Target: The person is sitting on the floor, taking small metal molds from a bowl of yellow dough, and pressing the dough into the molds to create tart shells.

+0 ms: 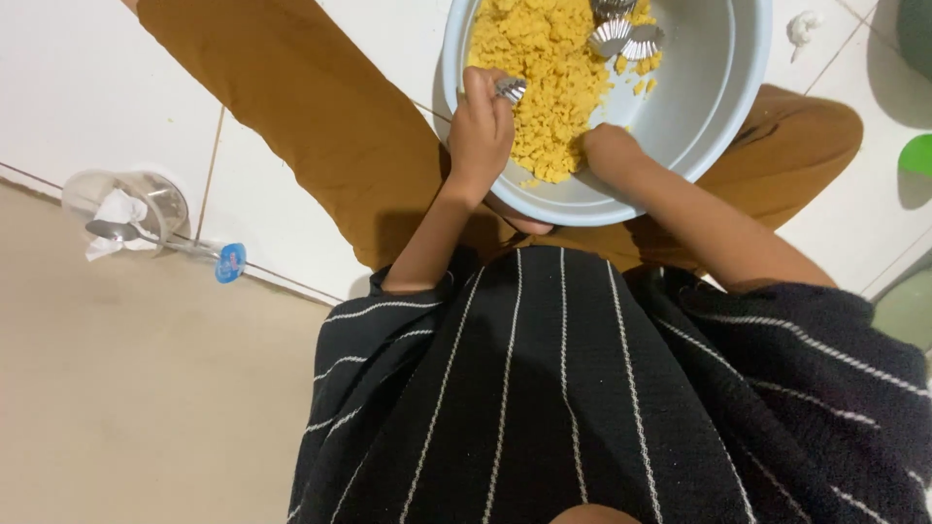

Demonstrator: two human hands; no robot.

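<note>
Item: your left hand [478, 124] closed around a small fluted metal mould [511, 90] at the near rim of the pale blue bowl [723, 92], yellow crumbly dough [544, 68] just beyond it, your right hand [610, 150] pressed into the dough's near edge, grip hidden.

A small round blue label [230, 262] lies on the white floor tiles [87, 87].

A small fluted silver metal mould [511, 90] sits gripped in the left hand [478, 131], tilted over the near edge of crumbly yellow dough [544, 68] heaped inside a round pale blue plastic basin [714, 92].
</note>
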